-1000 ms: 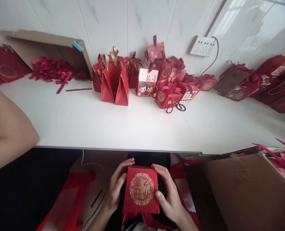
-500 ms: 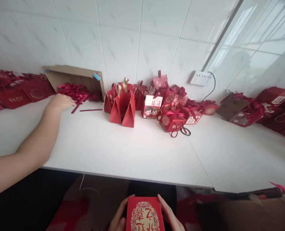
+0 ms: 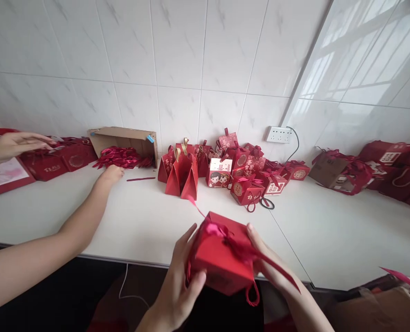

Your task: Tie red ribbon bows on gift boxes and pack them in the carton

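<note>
"Gripped from both sides, is it?"

"Yes: the red box point(image 3: 213, 253) is clasped between the left hand point(image 3: 180, 281), whose thumb is pressed near its lower edge, and the right hand point(image 3: 269, 249), by which the opposite side is held. It is raised in front of the body, tilted, and seen over the near edge of the white table point(image 3: 145, 216)."

"How is it made?"

"Flat, faceted faces are seen, apparently of smooth card. Across the top a ribbon bow point(image 3: 230, 240) is laid, glossy in places, and one long tail is trailed over the right hand. At the lower right corner a rounded cord loop point(image 3: 258, 297) is hung. Some detail is blurred."

"And what is set out beyond?"

"Steep, pointed red cartons point(image 3: 190, 182) are stood beside a boxy white-and-red packet point(image 3: 219, 173) printed with cartoon figures. Further left, a tangle of crimson ribbons point(image 3: 120, 157) is heaped at the mouth of a matt brown cardboard box point(image 3: 121, 133). Another person's hand point(image 3: 114, 174) is placed just beside that heap; whether anything is held there cannot be told. Behind everything, glossy grey-veined tiles point(image 3: 177, 55) are seen."
</note>
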Action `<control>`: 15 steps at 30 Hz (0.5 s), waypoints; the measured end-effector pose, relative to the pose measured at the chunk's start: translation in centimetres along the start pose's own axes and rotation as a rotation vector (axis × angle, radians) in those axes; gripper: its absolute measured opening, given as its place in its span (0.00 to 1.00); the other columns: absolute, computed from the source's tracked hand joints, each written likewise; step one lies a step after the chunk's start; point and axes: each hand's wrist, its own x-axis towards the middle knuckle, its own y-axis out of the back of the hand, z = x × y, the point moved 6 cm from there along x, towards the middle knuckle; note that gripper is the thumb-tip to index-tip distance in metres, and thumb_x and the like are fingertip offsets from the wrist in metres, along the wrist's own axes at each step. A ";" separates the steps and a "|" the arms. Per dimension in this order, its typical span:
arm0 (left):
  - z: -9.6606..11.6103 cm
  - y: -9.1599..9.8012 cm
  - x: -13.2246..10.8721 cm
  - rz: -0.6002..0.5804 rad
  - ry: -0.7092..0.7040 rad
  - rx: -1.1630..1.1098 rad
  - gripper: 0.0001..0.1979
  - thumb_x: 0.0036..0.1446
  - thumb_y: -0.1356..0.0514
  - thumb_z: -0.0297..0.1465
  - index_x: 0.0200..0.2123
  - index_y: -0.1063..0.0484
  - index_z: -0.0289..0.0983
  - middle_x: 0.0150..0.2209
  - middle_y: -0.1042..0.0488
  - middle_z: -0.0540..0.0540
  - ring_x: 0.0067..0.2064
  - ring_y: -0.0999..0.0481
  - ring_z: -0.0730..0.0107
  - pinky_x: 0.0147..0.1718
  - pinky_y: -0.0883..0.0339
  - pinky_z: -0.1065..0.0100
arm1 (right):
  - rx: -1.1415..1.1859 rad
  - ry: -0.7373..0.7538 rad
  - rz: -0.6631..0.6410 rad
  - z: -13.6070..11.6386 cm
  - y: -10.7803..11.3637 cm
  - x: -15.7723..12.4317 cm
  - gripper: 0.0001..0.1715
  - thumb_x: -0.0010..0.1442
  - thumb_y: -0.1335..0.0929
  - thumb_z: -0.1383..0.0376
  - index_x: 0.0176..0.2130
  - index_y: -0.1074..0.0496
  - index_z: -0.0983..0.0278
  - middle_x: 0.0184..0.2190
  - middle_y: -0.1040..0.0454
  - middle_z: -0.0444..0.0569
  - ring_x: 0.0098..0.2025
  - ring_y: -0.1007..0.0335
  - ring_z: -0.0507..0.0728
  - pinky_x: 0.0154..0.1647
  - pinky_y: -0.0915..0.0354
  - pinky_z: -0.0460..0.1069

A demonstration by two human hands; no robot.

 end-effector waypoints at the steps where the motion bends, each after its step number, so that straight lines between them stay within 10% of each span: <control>1: -0.1 0.1 0.7 -0.023 0.039 0.032 0.27 0.61 0.51 0.44 0.62 0.46 0.45 0.63 0.44 0.41 0.64 0.44 0.50 0.61 0.46 0.50 | 0.014 -0.074 -0.066 0.0 -0.3 0.6 0.43 0.58 0.48 0.36 0.37 0.24 0.67 0.18 0.26 0.51 0.18 0.28 0.57 0.20 0.31 0.50; 5: -1.4 0.0 1.2 -0.175 0.244 0.132 0.21 0.62 0.51 0.44 0.53 0.35 0.42 0.54 0.33 0.41 0.57 0.34 0.54 0.55 0.38 0.55 | -0.067 -0.221 0.054 0.7 1.5 1.8 0.36 0.56 0.41 0.40 0.42 0.27 0.67 0.26 0.24 0.55 0.20 0.27 0.58 0.15 0.33 0.49; 10: -2.0 1.2 1.4 -0.173 0.367 0.130 0.23 0.59 0.52 0.48 0.49 0.33 0.41 0.53 0.31 0.42 0.55 0.32 0.53 0.54 0.38 0.54 | -0.127 -0.068 0.342 0.4 5.0 0.6 0.30 0.57 0.41 0.45 0.40 0.27 0.65 0.41 0.26 0.58 0.35 0.26 0.59 0.21 0.29 0.48; 15: -3.0 1.3 6.3 -0.137 0.422 -0.019 0.25 0.56 0.51 0.50 0.46 0.32 0.38 0.52 0.29 0.41 0.56 0.32 0.53 0.54 0.38 0.55 | -0.095 0.081 0.200 -1.1 4.8 -1.3 0.26 0.58 0.40 0.49 0.45 0.30 0.63 0.42 0.27 0.53 0.36 0.29 0.57 0.24 0.29 0.47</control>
